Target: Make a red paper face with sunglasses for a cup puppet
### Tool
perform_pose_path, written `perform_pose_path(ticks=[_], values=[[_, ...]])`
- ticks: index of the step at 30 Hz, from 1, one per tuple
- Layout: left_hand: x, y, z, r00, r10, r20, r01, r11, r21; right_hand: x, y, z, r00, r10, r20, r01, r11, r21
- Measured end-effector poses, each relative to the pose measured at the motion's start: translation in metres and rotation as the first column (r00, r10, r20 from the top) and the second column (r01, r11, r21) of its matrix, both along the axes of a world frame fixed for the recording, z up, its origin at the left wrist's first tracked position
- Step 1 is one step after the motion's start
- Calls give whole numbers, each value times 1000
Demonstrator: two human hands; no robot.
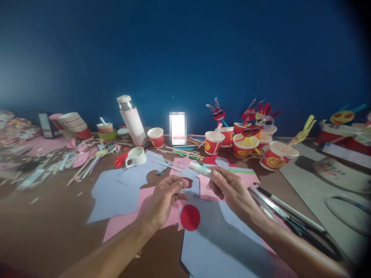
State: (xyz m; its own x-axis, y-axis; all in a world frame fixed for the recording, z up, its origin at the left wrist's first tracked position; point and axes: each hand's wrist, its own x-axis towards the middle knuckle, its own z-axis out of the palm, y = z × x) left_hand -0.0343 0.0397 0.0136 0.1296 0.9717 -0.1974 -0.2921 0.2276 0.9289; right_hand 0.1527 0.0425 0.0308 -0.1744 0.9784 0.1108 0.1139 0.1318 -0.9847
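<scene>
Passage: low across the near-left tabletop (52, 235). Obstacles: scissors (285, 216) at right; at the far side, 1 tall flask (133, 125), 1 white mug (136, 157) and, right of centre, cups (214, 143) bearing upright figures (218, 114).

Both hands (167, 196) and both slender forearms (131, 239) are bare.

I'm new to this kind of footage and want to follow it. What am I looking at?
There is no machine here: these are a person's bare hands, seen in one picture from a camera worn on the head, looking forward and down. The left hand pinches a small pink piece; the right hand holds what looks like a glue stick. On the brown table lie a red disc, blue paper and scissors. Behind stand a flask and a cup.
</scene>
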Motion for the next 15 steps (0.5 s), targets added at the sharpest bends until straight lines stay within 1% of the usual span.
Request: perform_pose_path(ticks=[3,6,10,13,15], values=[[-3,0,-2,999,-42,2,42,998,37,-3,2,-3,998,-8,-55,3,996,-89],[0,-4,0,995,-89,42,86,994,68,-11,-1,-9,984,38,-172,-65,986,-153],[9,-10,7,988,-95,121,82,991,109,-22,-7,-21,946,91,-312,-153,972,-180],[12,-11,8,987,-81,142,62,990,128,-26,-10,-25,933,130,-336,-194,967,-163],[10,-11,7,984,-99,146,74,984,164,-26,-11,-25,935,153,-319,-211,965,-155]])
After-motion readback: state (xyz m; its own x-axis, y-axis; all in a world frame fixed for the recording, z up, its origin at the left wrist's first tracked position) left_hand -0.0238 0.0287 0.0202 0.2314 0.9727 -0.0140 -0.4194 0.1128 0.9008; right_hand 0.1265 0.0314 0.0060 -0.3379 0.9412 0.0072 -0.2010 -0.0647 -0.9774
